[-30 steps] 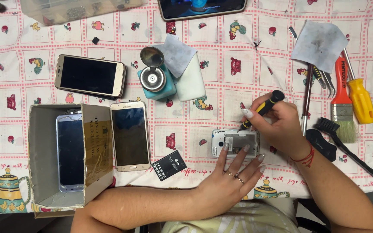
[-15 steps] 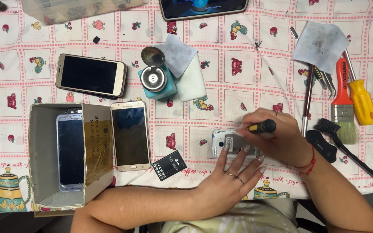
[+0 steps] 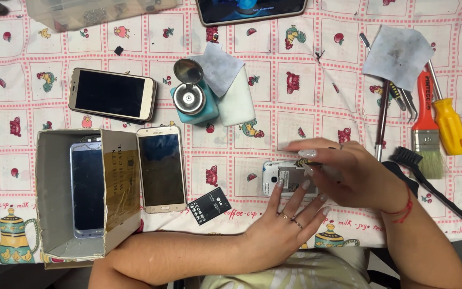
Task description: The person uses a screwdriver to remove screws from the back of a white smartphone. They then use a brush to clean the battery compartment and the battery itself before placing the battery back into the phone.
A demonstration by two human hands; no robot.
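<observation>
A small white phone lies back-up with its cover off, near the table's front edge. My left hand reaches in from below with its fingers spread, and the fingertips press on the phone's lower edge. My right hand hovers over the right side of the phone. It grips a thin screwdriver with a black and yellow handle, held almost level and pointing left. The phone's right half is hidden under this hand.
A black battery lies left of the phone, beside a gold phone. A cardboard box holds a blue phone. A teal dispenser bottle stands behind. A paintbrush, a yellow screwdriver, a black brush and tweezers lie to the right.
My right hand has moved left and down over the phone, and the screwdriver has tipped from slanting upward to nearly level. My left hand has stayed on the phone.
</observation>
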